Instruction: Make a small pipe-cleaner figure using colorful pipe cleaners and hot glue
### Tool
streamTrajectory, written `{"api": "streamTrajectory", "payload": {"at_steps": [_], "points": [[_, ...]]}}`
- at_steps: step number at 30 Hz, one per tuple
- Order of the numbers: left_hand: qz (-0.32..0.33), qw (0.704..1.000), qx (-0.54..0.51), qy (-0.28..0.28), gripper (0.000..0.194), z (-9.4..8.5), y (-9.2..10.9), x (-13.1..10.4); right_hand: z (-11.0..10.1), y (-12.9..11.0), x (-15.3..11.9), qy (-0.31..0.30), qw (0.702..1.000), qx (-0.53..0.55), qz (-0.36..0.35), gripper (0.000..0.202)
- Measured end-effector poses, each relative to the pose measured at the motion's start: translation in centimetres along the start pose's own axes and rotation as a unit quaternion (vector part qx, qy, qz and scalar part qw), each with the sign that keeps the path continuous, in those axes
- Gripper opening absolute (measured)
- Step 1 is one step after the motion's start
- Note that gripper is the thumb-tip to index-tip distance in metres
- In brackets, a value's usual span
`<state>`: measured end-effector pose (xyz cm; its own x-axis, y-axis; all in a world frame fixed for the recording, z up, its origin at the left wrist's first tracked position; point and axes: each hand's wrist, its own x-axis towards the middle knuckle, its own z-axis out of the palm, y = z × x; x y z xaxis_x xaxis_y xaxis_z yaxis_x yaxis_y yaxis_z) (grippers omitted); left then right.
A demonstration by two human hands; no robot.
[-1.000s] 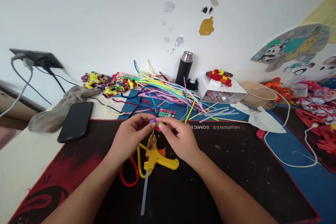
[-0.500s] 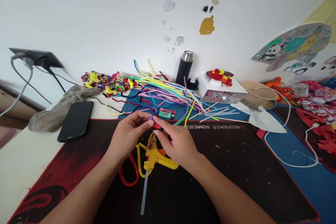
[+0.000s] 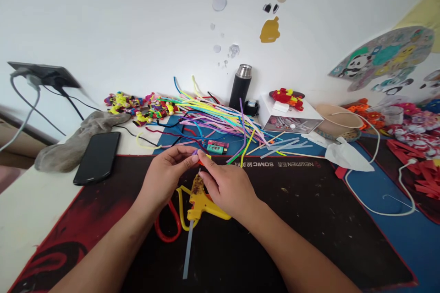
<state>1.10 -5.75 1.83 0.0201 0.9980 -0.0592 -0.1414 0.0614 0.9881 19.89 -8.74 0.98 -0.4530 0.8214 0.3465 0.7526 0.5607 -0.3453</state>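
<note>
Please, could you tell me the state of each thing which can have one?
Left hand: pinching small purple piece
Right hand: forefinger at piece, thumb apart
Glue gun: lying, stick inserted
Phone: lying, screen dark
Flask: standing
Drawer: shut
Power strip: plugs inserted
Pipe cleaners: loosely heaped

The glue gun [image 3: 198,207] looks smooth plastic, the phone [image 3: 97,158] glossy, the flask top [image 3: 244,71] shiny metal.

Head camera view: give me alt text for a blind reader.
The left hand pinches a small colourful piece, partly hidden, the right hand touching it, near a yellow glue gun on a dark mat. Behind lie pipe cleaners; a phone lies at left.
</note>
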Motion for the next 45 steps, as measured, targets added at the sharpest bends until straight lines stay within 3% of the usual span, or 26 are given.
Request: {"api": "streamTrajectory", "payload": {"at_steps": [10, 14, 22, 31, 36, 41, 45], "points": [[0.020, 0.999, 0.039, 0.008, 0.039, 0.1, 0.5, -0.1, 0.3, -0.3, -0.1, -0.010, 0.998, 0.042, 0.038, 0.057], [0.034, 0.996, 0.079, 0.014, 0.041, 0.2, 0.6, -0.3, 0.2, -0.5, -0.1, 0.006, 0.993, 0.106, 0.056, 0.056], [0.048, 0.994, 0.100, 0.011, 0.046, 0.2, 0.8, -0.6, -0.6, -0.3, 0.2, 0.124, 0.945, 0.287, 0.096, 0.037], [0.065, 0.989, 0.132, 0.011, 0.048, 0.4, 1.0, -0.9, -0.3, 0.2, 0.4, 0.136, 0.902, 0.373, 0.170, 0.029], [0.089, 0.979, 0.181, -0.013, 0.040, 0.6, 0.8, -1.3, -0.4, 0.1, 0.5, 0.150, 0.906, 0.359, 0.167, 0.027], [0.096, 0.986, 0.126, -0.044, 0.033, 0.7, 0.3, -1.4, -0.5, 0.0, 0.5, 0.137, 0.921, 0.328, 0.160, 0.025], [0.101, 0.983, 0.143, -0.053, 0.026, 0.5, -0.1, -1.4, -0.6, 0.1, 0.5, 0.130, 0.924, 0.319, 0.167, 0.024]]}}
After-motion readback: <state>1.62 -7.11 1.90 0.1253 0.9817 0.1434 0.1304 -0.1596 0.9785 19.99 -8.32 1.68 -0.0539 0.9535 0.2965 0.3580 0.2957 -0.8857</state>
